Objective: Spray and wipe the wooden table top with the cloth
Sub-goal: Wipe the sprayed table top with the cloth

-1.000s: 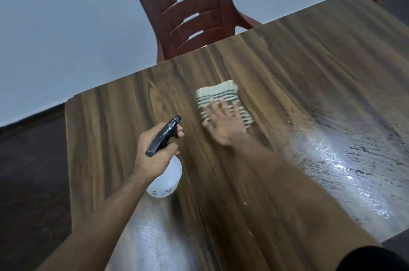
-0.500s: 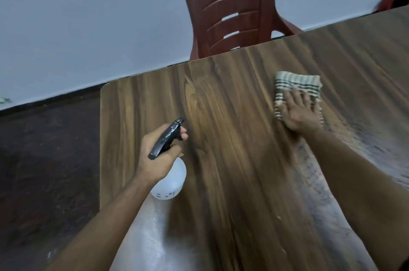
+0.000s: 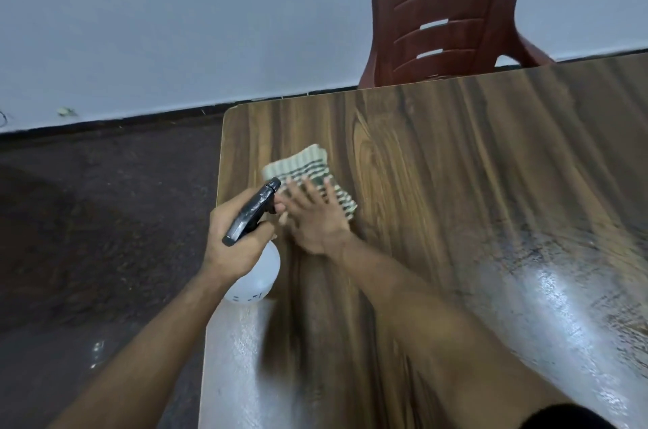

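A folded striped cloth [image 3: 308,176] is seen lying flat on the wooden surface [image 3: 473,183], near its far left corner, with the long axis slanting from the corner side toward the near right; the dark stripes run along that same slant. The right hand [image 3: 314,218] is laid on the cloth's near part, palm down, fingers spread and pressed flat. Just left of the cloth, a spray bottle [image 3: 254,246] is gripped by the left hand [image 3: 233,236], fingers curled around the neck; the black nozzle is pointed up and away, toward the cloth, and the white body hangs below the fist, over the surface's left edge. Wet, shiny patches are noted on the surface nearer than the cloth. Beyond the cloth, a red-brown plastic chair [image 3: 445,11] stands against a pale wall [image 3: 175,25]. A dark floor [image 3: 87,218] is seen left of the cloth.
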